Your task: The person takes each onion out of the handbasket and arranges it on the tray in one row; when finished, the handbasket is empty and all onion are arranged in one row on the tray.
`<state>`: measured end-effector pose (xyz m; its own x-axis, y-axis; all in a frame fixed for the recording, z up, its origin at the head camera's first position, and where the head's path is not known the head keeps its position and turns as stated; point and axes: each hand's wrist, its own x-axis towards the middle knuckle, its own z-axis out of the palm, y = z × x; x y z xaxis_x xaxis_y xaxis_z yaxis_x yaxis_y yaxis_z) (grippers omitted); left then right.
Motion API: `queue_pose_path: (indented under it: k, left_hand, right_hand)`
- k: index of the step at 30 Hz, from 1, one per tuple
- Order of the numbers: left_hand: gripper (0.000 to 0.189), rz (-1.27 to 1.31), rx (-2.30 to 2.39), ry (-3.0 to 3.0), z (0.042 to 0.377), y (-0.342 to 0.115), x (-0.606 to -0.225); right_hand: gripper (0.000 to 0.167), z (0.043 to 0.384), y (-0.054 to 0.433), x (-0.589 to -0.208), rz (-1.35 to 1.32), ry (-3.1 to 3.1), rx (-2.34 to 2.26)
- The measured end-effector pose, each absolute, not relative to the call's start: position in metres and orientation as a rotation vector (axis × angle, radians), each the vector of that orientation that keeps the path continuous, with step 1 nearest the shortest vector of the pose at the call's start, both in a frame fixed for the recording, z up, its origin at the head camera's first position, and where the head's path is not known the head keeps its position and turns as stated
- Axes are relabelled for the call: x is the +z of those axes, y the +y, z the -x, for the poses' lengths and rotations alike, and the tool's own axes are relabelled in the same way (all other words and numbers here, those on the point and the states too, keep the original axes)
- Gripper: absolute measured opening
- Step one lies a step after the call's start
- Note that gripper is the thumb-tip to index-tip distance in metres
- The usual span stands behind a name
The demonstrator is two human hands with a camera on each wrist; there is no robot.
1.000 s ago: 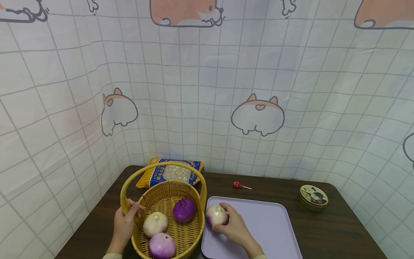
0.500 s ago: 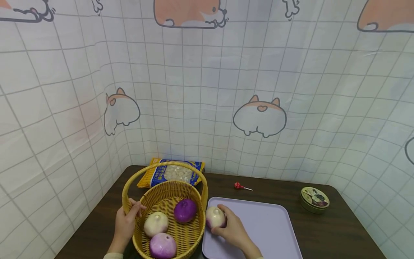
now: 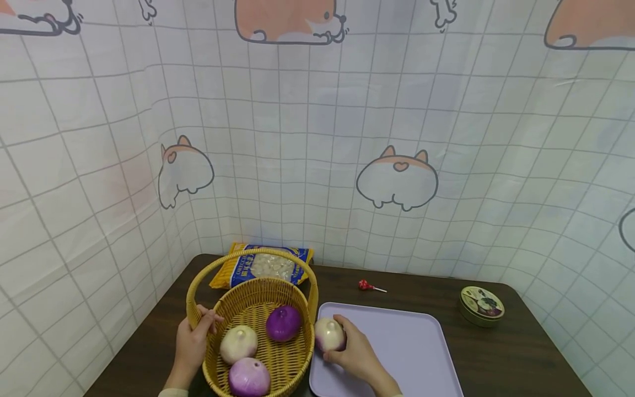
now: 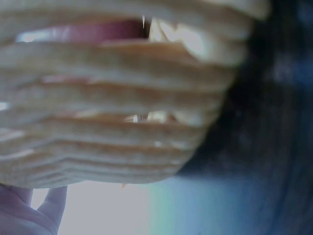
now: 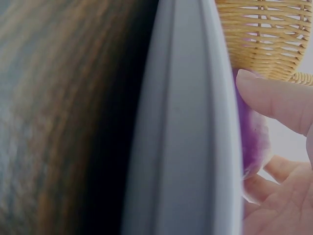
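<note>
At the left of the head view a yellow wicker basket [image 3: 290,364] with a tall hoop handle holds a dark purple onion [image 3: 284,323], a whitish onion [image 3: 238,344] and a light purple onion [image 3: 249,377]. My left hand [image 3: 192,342] grips the basket's left rim at the foot of the handle. To the right, my right hand [image 3: 358,353] holds a white-and-purple onion [image 3: 328,334] at the left edge of the lilac tray [image 3: 402,342], close beside the basket. In the right wrist view, thumb and fingers curl round this onion [image 5: 253,139], partly hidden by the tray's side.
Behind the basket lies a blue-and-yellow pasta bag [image 3: 270,267]. A red lollipop [image 3: 366,284] is beyond the tray. A round green tin [image 3: 481,306] stands at the right of the dark wooden table [image 3: 516,358]. A patterned curtain [image 3: 317,165] hangs behind.
My right hand and its onion have shifted very slightly left toward the basket. The view has moved a little; the left hand keeps its grip on the basket.
</note>
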<state>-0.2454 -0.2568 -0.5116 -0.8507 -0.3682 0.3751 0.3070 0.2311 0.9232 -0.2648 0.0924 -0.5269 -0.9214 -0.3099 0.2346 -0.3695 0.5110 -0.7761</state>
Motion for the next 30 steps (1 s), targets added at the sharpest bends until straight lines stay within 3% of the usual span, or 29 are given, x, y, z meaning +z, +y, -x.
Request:
queue_pose_path:
  k: [14,21,25,30]
  left_hand:
    - [0.023,-0.071,-1.676,-1.985,0.246,-0.258,-0.513]
    - [0.025,-0.054,-1.671,-1.980,0.245,-0.257,-0.512]
    - [0.026,-0.050,-1.660,-1.981,0.245,-0.256,-0.512]
    - [0.026,-0.069,-1.658,-1.984,0.244,-0.256,-0.511]
  right_hand:
    - [0.092,0.262,0.095,-0.523,-0.626,-2.694,1.405]
    - [0.093,0.256,0.100,-0.504,-0.657,-2.732,1.303]
    - [0.080,0.254,0.101,-0.491,-0.587,-2.666,1.293]
    - [0.048,0.251,0.095,-0.479,-0.555,-2.529,1.389]
